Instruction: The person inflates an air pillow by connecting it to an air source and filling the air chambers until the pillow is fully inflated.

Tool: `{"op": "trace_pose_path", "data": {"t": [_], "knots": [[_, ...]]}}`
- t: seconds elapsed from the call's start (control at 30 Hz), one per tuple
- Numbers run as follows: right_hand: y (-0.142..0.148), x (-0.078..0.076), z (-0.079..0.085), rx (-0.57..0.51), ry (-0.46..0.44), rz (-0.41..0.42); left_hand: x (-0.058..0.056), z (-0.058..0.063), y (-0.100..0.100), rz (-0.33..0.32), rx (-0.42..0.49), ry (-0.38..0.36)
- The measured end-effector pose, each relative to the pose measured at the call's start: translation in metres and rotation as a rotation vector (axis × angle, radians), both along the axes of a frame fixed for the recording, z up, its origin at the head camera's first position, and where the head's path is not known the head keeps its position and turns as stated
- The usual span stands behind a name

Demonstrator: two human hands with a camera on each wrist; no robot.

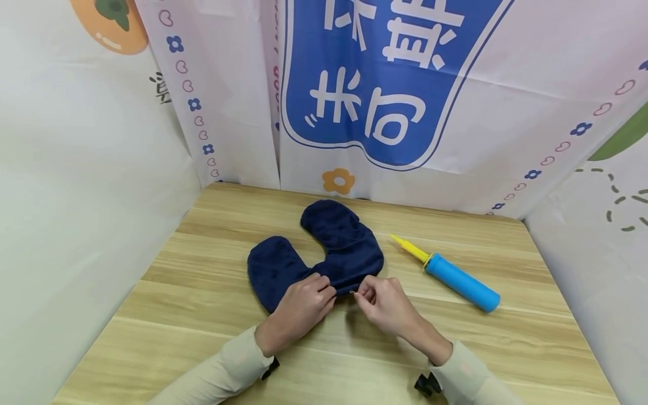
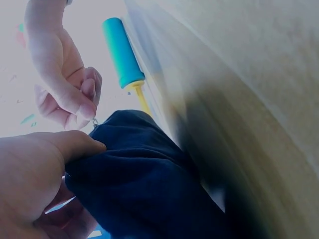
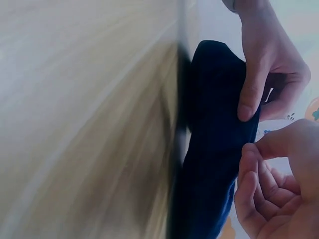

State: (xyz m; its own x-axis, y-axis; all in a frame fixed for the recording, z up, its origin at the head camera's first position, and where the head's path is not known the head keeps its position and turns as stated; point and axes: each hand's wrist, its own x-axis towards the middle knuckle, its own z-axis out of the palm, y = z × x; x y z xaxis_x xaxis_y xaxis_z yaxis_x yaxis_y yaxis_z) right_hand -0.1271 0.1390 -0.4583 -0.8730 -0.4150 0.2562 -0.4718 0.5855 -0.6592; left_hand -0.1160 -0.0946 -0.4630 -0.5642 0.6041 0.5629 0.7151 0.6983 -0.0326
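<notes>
A dark navy, U-shaped neck pillow [image 1: 349,253] with a soft, wrinkled cover lies on the table, its two arms pointing away from me. At its near curved edge my left hand [image 1: 306,304] grips the fabric, thumb on one side and fingers on the other, as the left wrist view shows. Just to the right, my right hand [image 1: 387,306] pinches a small metal zipper pull [image 2: 95,122] between thumb and forefinger, right at the pillow's edge. The other fingers of that right hand [image 3: 274,189] are curled in.
A hand pump [image 1: 462,282] with a blue barrel and yellow nozzle lies right of the pillow. The wood-grain table [image 1: 202,281] backs onto a printed white cloth [image 1: 445,180]. White sheets stand at both sides.
</notes>
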Motion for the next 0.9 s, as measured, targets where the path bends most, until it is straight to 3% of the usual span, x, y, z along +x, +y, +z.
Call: {"op": "trace_pose_path", "data": {"t": [0.2, 0.37, 0.53, 0.7, 0.9], "knots": [[0.006, -0.007, 0.001, 0.057, 0.027, -0.062, -0.001, 0.002, -0.008, -0.004, 0.011, -0.007], [0.023, -0.016, -0.006, 0.063, 0.001, -0.156, -0.003, 0.004, -0.025, 0.044, 0.036, -0.046], [0.027, -0.016, -0.008, -0.006, 0.011, -0.077, 0.001, 0.008, -0.035, 0.06, 0.014, -0.12], [0.021, -0.012, -0.006, -0.057, 0.058, -0.039, 0.005, 0.013, -0.017, 0.042, -0.077, -0.143], [0.016, -0.007, -0.001, -0.077, 0.075, -0.007, 0.004, 0.014, 0.02, 0.111, -0.173, -0.048]]}}
